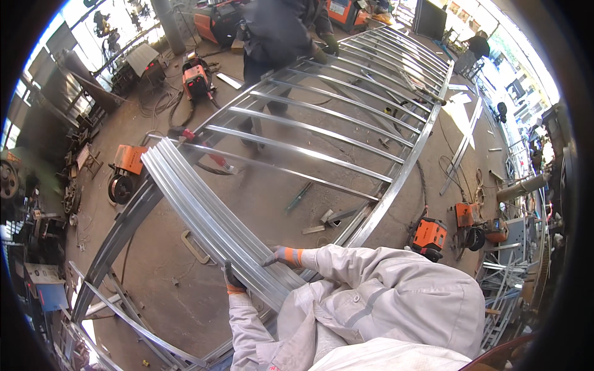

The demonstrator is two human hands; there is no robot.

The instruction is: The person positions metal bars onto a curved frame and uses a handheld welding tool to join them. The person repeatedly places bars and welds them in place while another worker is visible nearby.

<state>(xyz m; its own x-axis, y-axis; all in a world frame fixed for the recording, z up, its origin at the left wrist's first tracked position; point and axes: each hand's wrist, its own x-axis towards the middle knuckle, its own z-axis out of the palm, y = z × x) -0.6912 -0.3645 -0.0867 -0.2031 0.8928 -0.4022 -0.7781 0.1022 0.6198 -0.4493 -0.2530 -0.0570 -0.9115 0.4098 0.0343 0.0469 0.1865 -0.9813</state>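
Note:
A bundle of shiny square metal tubes [207, 213] slants from my waist toward the far left, its far end lying over the left rail [117, 238] of a long metal frame. My left hand [235, 279], in a dark glove with an orange cuff, grips the bundle's left edge. On the opposite side my right hand [284, 256], in a grey glove with orange bands, holds the right edge with its fingers against the tubes. Beyond the bundle, several thin metal crossbars [303, 151] span the frame like ladder rungs, reaching its right rail [402, 179].
A co-worker in dark clothes [275, 37] bends over the frame's far left side, gloved hands at the rail. Orange machines [430, 235] with cables stand on the floor at both sides. A red-handled tool [182, 133] hangs at the left rail. Metal offcuts [340, 215] lie inside the frame.

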